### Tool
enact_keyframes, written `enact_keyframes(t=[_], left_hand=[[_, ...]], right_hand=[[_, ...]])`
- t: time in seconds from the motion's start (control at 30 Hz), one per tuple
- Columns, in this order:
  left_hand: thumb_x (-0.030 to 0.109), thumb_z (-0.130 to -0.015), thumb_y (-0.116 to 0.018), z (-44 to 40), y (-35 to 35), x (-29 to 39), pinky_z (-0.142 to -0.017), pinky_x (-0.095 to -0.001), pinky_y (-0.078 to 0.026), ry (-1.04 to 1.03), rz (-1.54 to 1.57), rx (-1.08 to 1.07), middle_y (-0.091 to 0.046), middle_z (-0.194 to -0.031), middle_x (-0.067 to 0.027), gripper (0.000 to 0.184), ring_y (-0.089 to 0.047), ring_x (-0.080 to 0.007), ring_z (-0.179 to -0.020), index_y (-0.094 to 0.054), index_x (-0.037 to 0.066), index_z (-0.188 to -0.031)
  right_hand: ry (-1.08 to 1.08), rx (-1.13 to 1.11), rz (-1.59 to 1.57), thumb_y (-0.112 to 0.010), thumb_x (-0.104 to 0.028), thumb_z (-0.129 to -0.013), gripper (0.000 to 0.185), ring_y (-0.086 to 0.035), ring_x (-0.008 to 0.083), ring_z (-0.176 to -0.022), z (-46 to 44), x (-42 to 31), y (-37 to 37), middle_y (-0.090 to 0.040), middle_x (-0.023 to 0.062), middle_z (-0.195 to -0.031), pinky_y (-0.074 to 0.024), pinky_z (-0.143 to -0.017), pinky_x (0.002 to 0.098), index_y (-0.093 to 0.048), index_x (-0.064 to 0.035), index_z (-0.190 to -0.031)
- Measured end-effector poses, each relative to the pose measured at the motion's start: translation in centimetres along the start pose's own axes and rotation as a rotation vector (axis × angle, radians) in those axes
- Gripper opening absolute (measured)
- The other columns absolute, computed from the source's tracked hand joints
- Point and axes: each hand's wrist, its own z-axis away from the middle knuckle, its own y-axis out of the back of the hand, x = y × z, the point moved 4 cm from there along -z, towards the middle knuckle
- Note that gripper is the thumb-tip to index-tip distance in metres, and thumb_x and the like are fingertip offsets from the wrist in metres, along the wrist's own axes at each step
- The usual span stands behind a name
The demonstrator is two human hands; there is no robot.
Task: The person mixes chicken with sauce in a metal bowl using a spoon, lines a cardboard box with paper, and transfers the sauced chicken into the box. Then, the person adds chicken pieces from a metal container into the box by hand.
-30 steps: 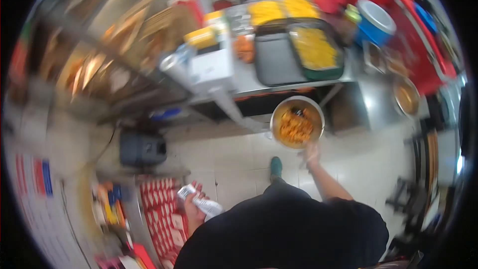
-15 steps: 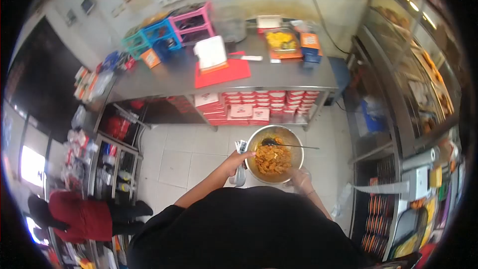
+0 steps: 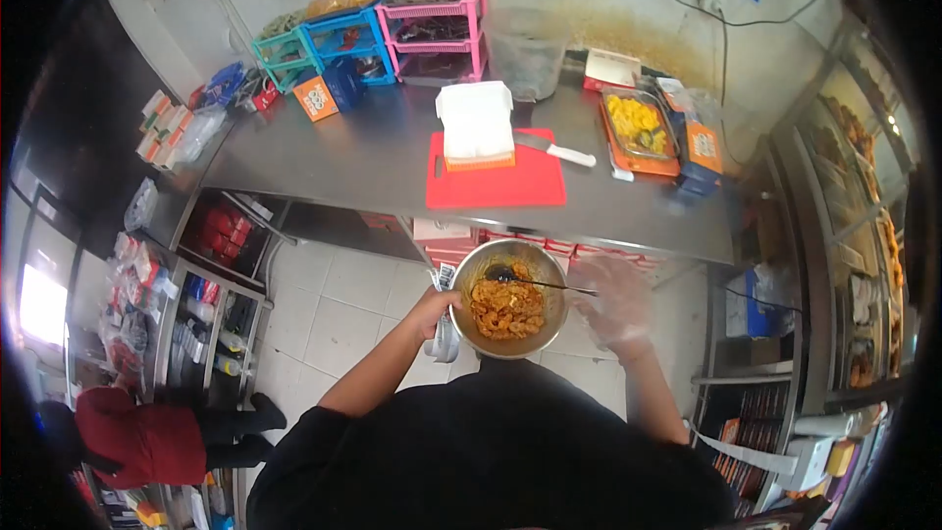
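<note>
My left hand (image 3: pixel 432 314) grips the left rim of a metal mixing bowl (image 3: pixel 510 349), held above the floor close to my body. A white printed paper strip (image 3: pixel 444 342) hangs by the same hand. Orange-brown, sauce-coated food pieces (image 3: pixel 505 308) fill the bottom of the bowl. A dark spoon (image 3: pixel 554 286) rests in the food, its handle sticking out over the right rim. My right hand (image 3: pixel 618 319), in what looks like a clear glove, is just right of the bowl near that handle; motion smears its fingers.
On the steel counter (image 3: pixel 324 162) ahead lie a red cutting board (image 3: pixel 496 188), an open white box (image 3: pixel 474 128) and a white-handled knife (image 3: pixel 569 154). A tray of yellow food (image 3: pixel 638 128) sits right. A person in red (image 3: pixel 137 437) stands left; a display case (image 3: pixel 854 236) lines the right.
The counter is nearer in view. The bowl, still held in my left hand, has come closer to it. My right hand has left the bowl's lower right rim and moved up and outward.
</note>
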Motion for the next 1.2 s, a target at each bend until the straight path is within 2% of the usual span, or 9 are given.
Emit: enact_keyframes(t=[0.13, 0.17, 0.37, 0.47, 0.57, 0.7, 0.87, 1.07, 1.2], left_hand=[[0.001, -0.061, -0.055, -5.3, 3.4, 7.5, -0.067, -0.0305, -0.048, 0.006, -0.061, 0.102, -0.061, -0.082, -0.0067, 0.032, -0.058, -0.0163, -0.073, -0.059, 0.000, -0.093], [0.001, -0.061, -0.056, -6.2, 4.2, 8.6, -0.066, -0.0299, -0.047, 0.008, -0.047, 0.127, -0.060, -0.081, -0.0061, 0.031, -0.057, -0.0157, -0.072, -0.060, 0.001, -0.092], [0.001, -0.061, -0.056, -11.3, 8.0, 18.7, -0.066, -0.0320, -0.047, 0.031, -0.064, 0.260, -0.058, -0.085, -0.0075, 0.038, -0.057, -0.0186, -0.073, -0.055, -0.001, -0.098], [0.001, -0.063, -0.055, -13.6, 4.8, 24.4, -0.067, -0.0334, -0.047, -0.141, 0.006, 0.357, -0.058, -0.086, -0.0094, 0.036, -0.058, -0.0207, -0.076, -0.055, -0.003, -0.099], [0.001, -0.070, -0.049, -16.9, 4.1, 27.6, -0.075, -0.0323, -0.047, -0.256, -0.324, 0.565, -0.061, -0.094, -0.0116, 0.036, -0.061, -0.0227, -0.082, -0.054, -0.006, -0.105], [0.000, -0.072, -0.046, -22.4, 4.5, 29.9, -0.080, -0.0330, -0.045, -0.464, -0.544, 0.426, -0.062, -0.100, -0.0175, 0.044, -0.061, -0.0278, -0.090, -0.048, -0.006, -0.115], [0.002, -0.073, -0.049, -25.7, 4.5, 30.2, -0.080, -0.0396, -0.046, -0.766, -1.029, 0.521, -0.058, -0.100, -0.0272, 0.050, -0.058, -0.0384, -0.095, -0.042, -0.003, -0.122], [0.003, -0.074, -0.052, -26.2, 1.9, 30.9, -0.085, -0.0397, -0.045, -0.617, -1.196, 0.549, -0.051, -0.118, -0.0247, 0.053, -0.053, -0.0385, -0.103, -0.041, -0.004, -0.125], [0.004, -0.069, -0.058, -26.4, 0.1, 31.4, -0.073, -0.0440, -0.049, -0.750, -1.371, 0.535, -0.043, -0.127, -0.0207, 0.066, -0.059, -0.0394, -0.085, -0.031, -0.005, -0.129]], right_hand=[[-0.004, -0.505, 0.053, -0.053, -0.031, -0.080, 0.028, -0.062, 0.0266, -0.078, -10.4, 0.7, -8.0, -0.062, 0.0115, -0.084, -0.0501, -0.063, 0.0393, -0.057, -0.0078, -0.095], [0.071, -0.412, 0.007, -0.055, -0.027, -0.080, 0.022, -0.057, 0.0251, -0.063, -11.9, 2.0, -11.0, -0.055, 0.0087, -0.071, -0.0460, -0.054, 0.0371, -0.055, -0.0120, -0.097], [0.167, -0.352, 0.072, -0.051, -0.022, -0.084, 0.023, -0.057, 0.0258, -0.067, -25.2, 5.3, -14.2, -0.056, 0.0084, -0.071, -0.0462, -0.057, 0.0382, -0.057, -0.0149, -0.105], [-0.030, -0.407, -0.091, -0.051, -0.020, -0.084, 0.026, -0.057, 0.0282, -0.069, -29.5, 7.0, -15.2, -0.059, 0.0090, -0.075, -0.0454, -0.057, 0.0397, -0.059, -0.0172, -0.109], [-0.009, -0.270, -0.048, -0.054, -0.016, -0.081, 0.031, -0.057, 0.0314, -0.069, -31.3, 8.6, -16.2, -0.060, 0.0111, -0.079, -0.0447, -0.059, 0.0418, -0.059, -0.0212, -0.112], [-0.041, -0.028, -0.174, -0.057, -0.017, -0.079, 0.036, -0.057, 0.0294, -0.067, -30.8, 11.3, -19.3, -0.060, 0.0104, -0.075, -0.0452, -0.060, 0.0409, -0.058, -0.0254, -0.113], [-0.174, -0.217, 0.010, -0.058, -0.016, -0.077, 0.037, -0.057, 0.0281, -0.065, -29.6, 11.9, -20.4, -0.060, 0.0101, -0.076, -0.0455, -0.058, 0.0402, -0.058, -0.0261, -0.113], [-0.308, -0.310, -0.077, -0.052, -0.018, -0.082, 0.033, -0.059, 0.0281, -0.067, -28.8, 11.7, -21.8, -0.061, 0.0087, -0.076, -0.0470, -0.058, 0.0413, -0.056, -0.0236, -0.115], [-0.336, -0.333, -0.156, -0.050, -0.020, -0.084, 0.032, -0.060, 0.0293, -0.067, -28.8, 10.8, -22.2, -0.061, 0.0090, -0.075, -0.0479, -0.058, 0.0426, -0.054, -0.0195, -0.115]])
